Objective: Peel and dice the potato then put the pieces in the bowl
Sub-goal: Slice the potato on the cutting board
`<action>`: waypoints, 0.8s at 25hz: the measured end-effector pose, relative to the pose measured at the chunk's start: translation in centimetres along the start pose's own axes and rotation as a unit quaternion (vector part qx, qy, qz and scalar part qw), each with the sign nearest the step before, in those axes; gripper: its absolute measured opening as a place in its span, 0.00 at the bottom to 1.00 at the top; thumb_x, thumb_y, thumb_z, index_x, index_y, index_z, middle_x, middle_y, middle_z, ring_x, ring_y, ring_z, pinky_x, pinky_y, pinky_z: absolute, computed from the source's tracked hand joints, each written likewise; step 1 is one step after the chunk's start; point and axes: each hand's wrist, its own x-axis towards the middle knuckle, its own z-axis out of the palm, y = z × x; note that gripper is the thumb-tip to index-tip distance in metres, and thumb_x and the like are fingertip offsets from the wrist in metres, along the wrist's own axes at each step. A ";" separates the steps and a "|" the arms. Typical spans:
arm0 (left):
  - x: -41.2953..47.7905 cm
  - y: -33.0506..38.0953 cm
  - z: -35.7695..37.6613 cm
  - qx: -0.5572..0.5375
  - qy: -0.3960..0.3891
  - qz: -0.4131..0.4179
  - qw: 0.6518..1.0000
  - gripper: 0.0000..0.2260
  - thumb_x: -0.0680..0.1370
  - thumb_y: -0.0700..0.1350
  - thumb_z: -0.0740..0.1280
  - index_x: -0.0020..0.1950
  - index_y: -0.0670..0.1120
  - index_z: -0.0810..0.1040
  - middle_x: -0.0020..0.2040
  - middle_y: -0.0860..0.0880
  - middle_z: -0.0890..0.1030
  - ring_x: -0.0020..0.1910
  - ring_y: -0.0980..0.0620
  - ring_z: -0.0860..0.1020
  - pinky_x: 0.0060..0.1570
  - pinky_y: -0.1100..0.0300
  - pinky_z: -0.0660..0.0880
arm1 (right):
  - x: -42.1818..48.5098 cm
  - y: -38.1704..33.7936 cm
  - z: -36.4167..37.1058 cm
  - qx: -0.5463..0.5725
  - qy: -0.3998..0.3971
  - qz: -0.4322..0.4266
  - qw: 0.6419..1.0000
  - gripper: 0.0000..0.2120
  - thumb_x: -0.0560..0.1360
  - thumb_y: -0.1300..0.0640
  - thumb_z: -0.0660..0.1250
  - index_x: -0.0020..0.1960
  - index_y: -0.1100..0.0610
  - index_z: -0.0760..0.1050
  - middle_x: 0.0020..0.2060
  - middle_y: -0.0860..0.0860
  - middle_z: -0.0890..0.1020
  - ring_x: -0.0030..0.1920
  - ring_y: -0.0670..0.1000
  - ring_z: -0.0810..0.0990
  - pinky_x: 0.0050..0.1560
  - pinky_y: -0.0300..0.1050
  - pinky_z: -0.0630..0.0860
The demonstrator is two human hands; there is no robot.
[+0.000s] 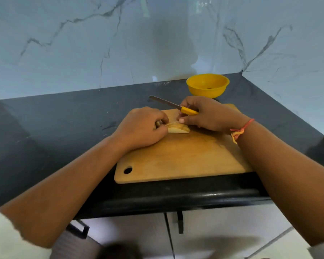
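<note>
A pale, peeled piece of potato [178, 128] lies on the far left part of the wooden cutting board [183, 157]. My left hand [141, 127] curls over its left end, and a bit of brown skin shows under the fingers. My right hand [208, 114] grips a knife by its yellow handle [189, 110], with the thumb touching the top of the potato. The steel blade [164, 101] points away to the far left, off the potato. The yellow bowl [207, 86] stands behind the board, near the wall.
The board sits at the front edge of a dark countertop [64, 128]. A marble-patterned wall [120, 43] closes the back and the right side. Cabinet doors [213, 230] and the floor show below the counter edge.
</note>
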 end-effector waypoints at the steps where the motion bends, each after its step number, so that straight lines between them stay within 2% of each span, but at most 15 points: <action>1: 0.0 0.1 0.0 0.002 -0.007 0.005 1.000 0.17 0.77 0.56 0.60 0.59 0.54 0.83 0.55 0.56 0.83 0.53 0.55 0.78 0.55 0.49 0.76 | -0.1 0.0 -0.1 0.012 -0.012 0.001 1.000 0.10 0.75 0.52 0.74 0.53 0.49 0.76 0.47 0.43 0.84 0.45 0.40 0.80 0.46 0.36 0.72; 4: 0.1 0.0 -0.1 -0.032 -0.026 0.012 0.999 0.13 0.80 0.53 0.63 0.61 0.53 0.82 0.58 0.56 0.81 0.57 0.56 0.75 0.61 0.47 0.73 | -0.4 0.0 -0.6 0.038 -0.043 0.005 0.998 0.12 0.72 0.53 0.76 0.52 0.48 0.76 0.48 0.43 0.85 0.48 0.42 0.82 0.50 0.40 0.76; 8: 0.3 -0.7 -0.2 -0.052 -0.056 0.004 0.997 0.11 0.81 0.54 0.63 0.62 0.58 0.80 0.58 0.60 0.78 0.61 0.57 0.71 0.67 0.42 0.66 | -0.5 0.0 -0.9 0.035 -0.080 0.000 0.996 0.14 0.71 0.54 0.78 0.52 0.48 0.76 0.49 0.44 0.83 0.51 0.46 0.81 0.54 0.43 0.78; 13: 0.2 -0.6 -0.5 -0.077 -0.061 0.008 0.995 0.10 0.81 0.53 0.65 0.62 0.61 0.77 0.53 0.64 0.75 0.57 0.61 0.71 0.67 0.44 0.67 | -0.5 -0.1 -0.8 0.063 -0.071 -0.002 0.996 0.14 0.70 0.55 0.79 0.51 0.49 0.76 0.47 0.47 0.81 0.49 0.49 0.80 0.48 0.43 0.76; 17: -0.1 -0.8 -0.4 -0.126 -0.046 -0.007 0.991 0.11 0.79 0.53 0.68 0.59 0.65 0.75 0.49 0.70 0.73 0.55 0.66 0.71 0.66 0.46 0.69 | -0.6 0.3 -0.6 0.094 -0.058 0.008 0.994 0.15 0.68 0.53 0.80 0.49 0.48 0.77 0.43 0.45 0.81 0.46 0.47 0.80 0.44 0.41 0.76; 20: 0.0 -0.8 -0.3 -0.139 -0.034 -0.014 0.990 0.14 0.77 0.54 0.71 0.63 0.63 0.77 0.50 0.71 0.73 0.56 0.65 0.71 0.67 0.44 0.69 | -0.5 0.6 -0.5 0.113 -0.054 0.009 0.992 0.14 0.68 0.54 0.80 0.48 0.48 0.77 0.42 0.44 0.82 0.45 0.46 0.81 0.44 0.41 0.77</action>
